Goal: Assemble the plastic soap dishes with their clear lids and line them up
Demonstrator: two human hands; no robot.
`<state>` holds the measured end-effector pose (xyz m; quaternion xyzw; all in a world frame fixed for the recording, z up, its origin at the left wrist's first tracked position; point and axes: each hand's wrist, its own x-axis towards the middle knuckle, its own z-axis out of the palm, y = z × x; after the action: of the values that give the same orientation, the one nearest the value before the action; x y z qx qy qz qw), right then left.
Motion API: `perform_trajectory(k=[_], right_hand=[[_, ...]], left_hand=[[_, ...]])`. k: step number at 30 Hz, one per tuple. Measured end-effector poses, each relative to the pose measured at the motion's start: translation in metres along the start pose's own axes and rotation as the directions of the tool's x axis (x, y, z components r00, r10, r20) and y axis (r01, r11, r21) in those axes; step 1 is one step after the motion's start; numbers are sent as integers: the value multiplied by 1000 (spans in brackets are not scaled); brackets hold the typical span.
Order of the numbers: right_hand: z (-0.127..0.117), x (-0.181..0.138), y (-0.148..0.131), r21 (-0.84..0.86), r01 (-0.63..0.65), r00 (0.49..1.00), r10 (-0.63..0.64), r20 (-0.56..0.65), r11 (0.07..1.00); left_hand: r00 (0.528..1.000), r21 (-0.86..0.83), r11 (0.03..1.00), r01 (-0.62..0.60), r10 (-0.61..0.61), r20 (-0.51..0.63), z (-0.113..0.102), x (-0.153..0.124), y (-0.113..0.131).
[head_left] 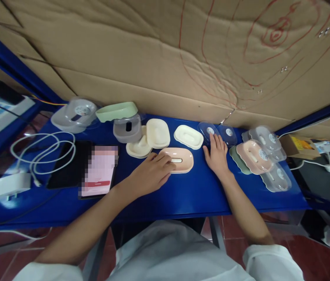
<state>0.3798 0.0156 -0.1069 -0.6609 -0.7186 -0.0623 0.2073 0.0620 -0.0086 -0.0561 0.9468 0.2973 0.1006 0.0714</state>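
Note:
My left hand (160, 169) rests at the left end of a pink oval plastic dish (185, 159), its fingers curled over that end. Along the dish's middle runs a pale slot-shaped strip, partly covered by my fingertips. My right hand (217, 154) lies on the blue table with its fingers stretched out and holds nothing. Its fingertips reach the edge of a clear lid with a round label (210, 130); whether they touch it I cannot tell. Between the hands, a little farther back, lies a cream oval piece (188, 136).
Cream dishes (158, 133), a green dish (118, 112) and clear containers (75, 115) stand at the back left. Stacked pink, green and clear pieces (255, 157) lie right. A phone (100, 169), white cable (43, 150) and charger (13, 185) sit left. Cardboard (141, 58) walls the back.

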Motion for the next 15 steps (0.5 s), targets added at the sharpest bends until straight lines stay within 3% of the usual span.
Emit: perform_trajectory(k=[4,7,11,15], right_hand=[[10,3,16,-19,-119,993,119,-22,993],[7,6,20,84,-103,991,109,-72,991],[-7,5,12,323,1,979,65,-194,946],[-22,-8,-19,427,270,961,-211,-180,863]], left_hand=[[998,-121,993,2,-9,-60,1,-1,-4],[992,-254,967,8,-40,-122,9,-1,-10],[965,-400,913,76,-168,-200,22,1,-16],[932,-487,861,146,-286,-225,32,5,-22]])
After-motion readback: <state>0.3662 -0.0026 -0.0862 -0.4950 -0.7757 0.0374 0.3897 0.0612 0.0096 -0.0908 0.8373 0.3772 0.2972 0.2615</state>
